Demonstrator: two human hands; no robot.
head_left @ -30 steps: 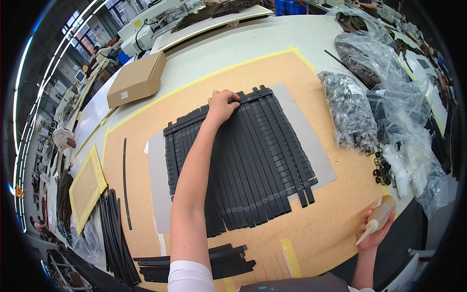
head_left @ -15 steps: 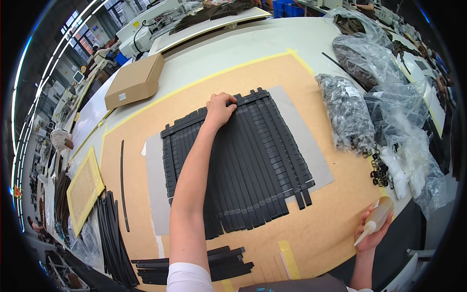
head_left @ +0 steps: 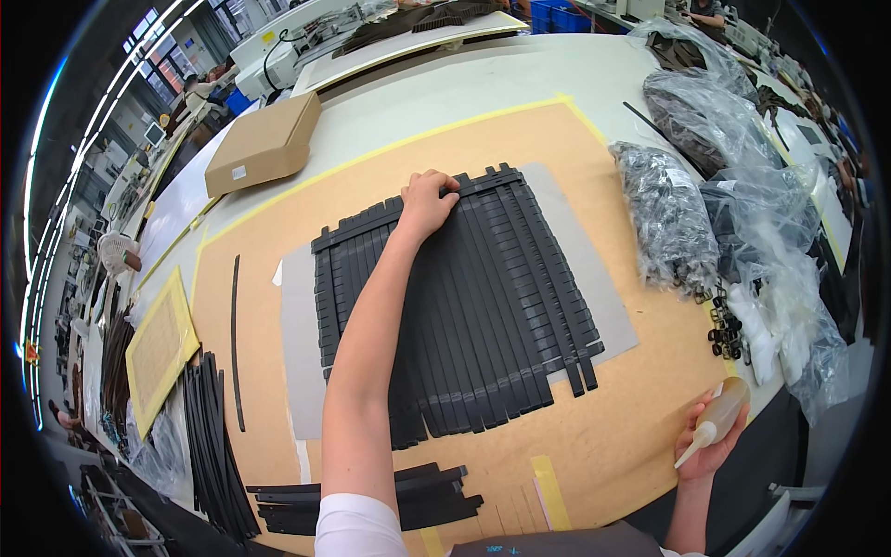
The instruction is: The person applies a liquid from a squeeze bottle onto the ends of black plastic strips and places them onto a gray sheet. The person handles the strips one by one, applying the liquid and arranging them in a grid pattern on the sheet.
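A panel of black flat strips (head_left: pixel 473 306), partly woven, lies on a grey sheet (head_left: pixel 594 311) in the middle of the work table. My left hand (head_left: pixel 429 202) is at the panel's far edge, its fingers closed on a black strip that runs crosswise there; the fingertips are partly hidden. My left forearm covers part of the panel's left side. At the lower right, my right hand (head_left: pixel 703 457) holds a translucent squeeze bottle (head_left: pixel 722 413) of yellowish liquid, its thin nozzle tilted downward, away from the panel.
Loose black strips (head_left: pixel 212 446) lie at left, with more strips (head_left: pixel 422 499) near the front edge. A cardboard box (head_left: pixel 264 144) stands far left, beyond a yellow-edged board (head_left: pixel 160 357). Plastic bags (head_left: pixel 664 213) and small black buckles (head_left: pixel 727 330) line the right side.
The view has shifted slightly. My left hand stays at the panel's far edge, and my right hand keeps the squeeze bottle in nearly the same place.
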